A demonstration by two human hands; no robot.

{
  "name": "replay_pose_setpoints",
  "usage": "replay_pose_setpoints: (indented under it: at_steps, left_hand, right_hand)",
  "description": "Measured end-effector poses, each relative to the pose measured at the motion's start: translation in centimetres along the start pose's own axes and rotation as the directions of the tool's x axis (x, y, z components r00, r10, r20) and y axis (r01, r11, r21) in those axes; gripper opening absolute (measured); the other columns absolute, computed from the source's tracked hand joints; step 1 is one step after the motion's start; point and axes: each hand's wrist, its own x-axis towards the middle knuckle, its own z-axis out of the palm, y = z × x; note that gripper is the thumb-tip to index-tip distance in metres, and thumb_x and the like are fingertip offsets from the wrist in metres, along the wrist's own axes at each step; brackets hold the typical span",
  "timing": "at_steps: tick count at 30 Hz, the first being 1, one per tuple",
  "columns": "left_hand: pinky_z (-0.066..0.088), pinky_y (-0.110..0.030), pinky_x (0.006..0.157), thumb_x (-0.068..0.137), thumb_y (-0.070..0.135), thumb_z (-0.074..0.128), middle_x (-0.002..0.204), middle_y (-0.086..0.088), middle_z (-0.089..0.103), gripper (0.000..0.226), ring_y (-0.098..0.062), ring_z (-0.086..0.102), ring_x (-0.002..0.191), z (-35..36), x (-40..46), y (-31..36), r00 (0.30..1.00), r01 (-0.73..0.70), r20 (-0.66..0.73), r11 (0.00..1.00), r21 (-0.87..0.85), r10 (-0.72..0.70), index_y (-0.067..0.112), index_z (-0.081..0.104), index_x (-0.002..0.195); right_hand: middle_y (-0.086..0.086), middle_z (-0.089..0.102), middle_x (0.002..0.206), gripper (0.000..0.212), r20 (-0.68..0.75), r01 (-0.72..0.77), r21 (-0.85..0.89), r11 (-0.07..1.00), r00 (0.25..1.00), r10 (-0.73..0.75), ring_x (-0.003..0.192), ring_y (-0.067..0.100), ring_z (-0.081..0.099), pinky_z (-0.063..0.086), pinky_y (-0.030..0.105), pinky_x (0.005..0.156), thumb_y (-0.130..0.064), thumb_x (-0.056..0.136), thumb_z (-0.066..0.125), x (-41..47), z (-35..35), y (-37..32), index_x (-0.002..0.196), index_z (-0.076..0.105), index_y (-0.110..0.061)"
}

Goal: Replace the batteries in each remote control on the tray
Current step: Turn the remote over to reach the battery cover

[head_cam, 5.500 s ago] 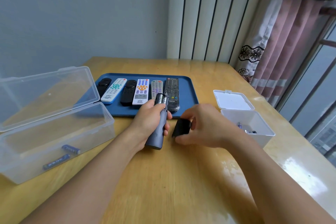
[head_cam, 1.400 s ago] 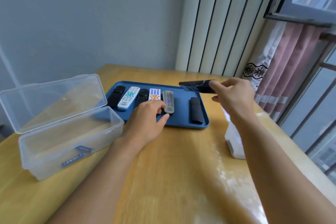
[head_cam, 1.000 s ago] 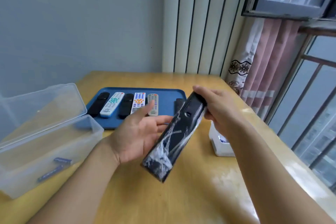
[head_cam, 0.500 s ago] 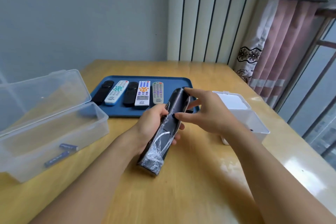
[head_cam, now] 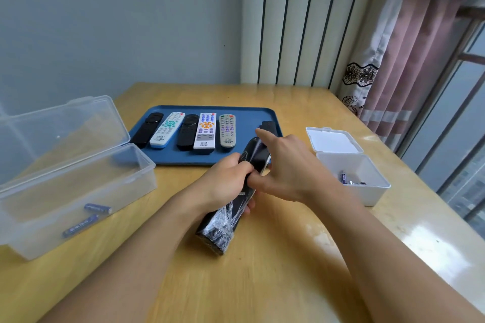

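Two hands are meeting over a black remote point(head_cam: 223, 220) just in front of the person, its near end wrapped in crinkled clear film and its long body tilting up off the wooden table point(head_cam: 262, 283). The left hand point(head_cam: 223, 183) is gripping the remote around its middle, fingers curling over its edge. The right hand point(head_cam: 286, 170) is resting on the remote's upper part, thumb pressing near the left fingers and forefinger stretching out along the far end; its other fingers are lying loosely bent. A small pale label is showing on the remote between the hands, too small to read.

Left of the left hand, a clear plastic box point(head_cam: 78, 191) is standing with its hinged lid open, two blue batteries point(head_cam: 89, 217) lying in it; their print is unreadable. Right of the right hand, a small white box point(head_cam: 367, 191) is sitting with its lid flipped back, holding a few batteries.

Beyond the hands, a blue tray point(head_cam: 244, 113) with rounded corners is carrying a row of remotes point(head_cam: 204, 130): black, white with teal buttons, black, white with orange and blue buttons, and grey. Another dark remote point(head_cam: 267, 126) is lying on the tray just past the right forefinger. Their markings are too small to read.
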Motion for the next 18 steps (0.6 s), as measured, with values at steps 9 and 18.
replay_pose_setpoints:
  at_steps: [9,18]
  left_hand:
    - [0.055,-0.033,0.051,0.107,0.026,0.041,0.077,-0.017,0.063,0.019,-0.027,0.068,0.056,0.0,0.6,-0.2,0.999,-0.003,-0.042,1.000,0.018,0.004,0.011,0.053,0.105]
    - [0.054,-0.034,0.050,0.105,0.042,0.049,0.079,-0.016,0.070,0.035,-0.028,0.068,0.059,-0.8,0.8,-0.3,0.998,0.026,-0.057,0.992,-0.120,-0.033,0.008,0.057,0.105]
  right_hand:
    - [0.005,0.068,0.078,0.050,0.050,-0.004,-0.044,0.999,0.999,0.007,0.075,0.031,0.063,0.055,0.043,0.070,-0.036,0.078,0.060,0.2,0.6,-0.7,0.119,0.056,-0.009]
    - [0.003,0.066,0.073,0.023,-0.132,0.033,0.051,0.998,0.991,-0.027,0.067,0.024,0.058,0.051,0.037,0.060,-0.010,0.076,0.049,0.3,0.3,-0.2,0.083,0.071,-0.009]
